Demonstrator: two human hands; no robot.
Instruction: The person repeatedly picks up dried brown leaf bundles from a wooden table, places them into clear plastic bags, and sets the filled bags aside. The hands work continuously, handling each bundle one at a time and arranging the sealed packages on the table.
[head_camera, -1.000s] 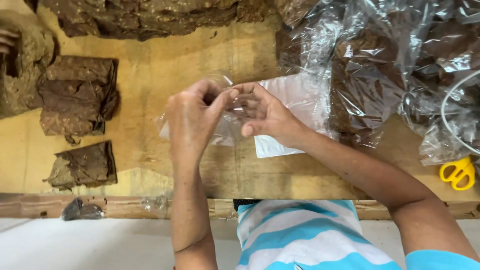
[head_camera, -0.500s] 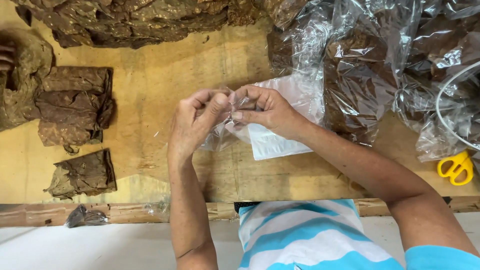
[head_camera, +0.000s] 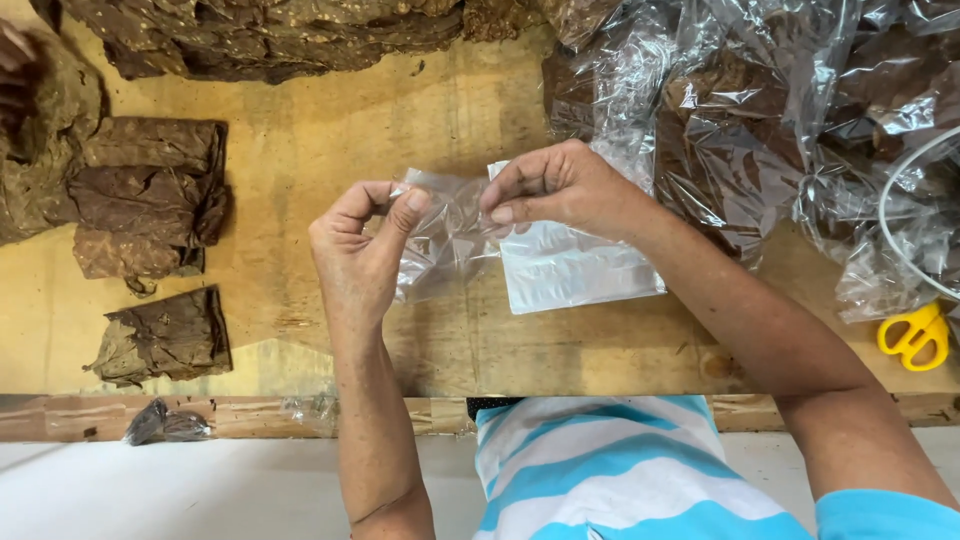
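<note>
- The left hand (head_camera: 362, 250) and right hand (head_camera: 555, 190) each pinch an edge of a small clear plastic bag (head_camera: 445, 240), stretched between them above the wooden table (head_camera: 320, 150).
- A stack of flat clear bags (head_camera: 575, 270) lies just under the right hand.
- Folded brown leaves (head_camera: 145, 195) lie well to the left.
- Filled, crinkled plastic packets (head_camera: 760, 130) crowd the right side.
- Yellow scissors (head_camera: 915, 335) rest at the right edge.

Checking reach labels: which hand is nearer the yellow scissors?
Right. The right hand is over mid-table pinching the clear plastic bag, with the yellow scissors far off to its right at the table edge. The left hand is farther left still.
</note>
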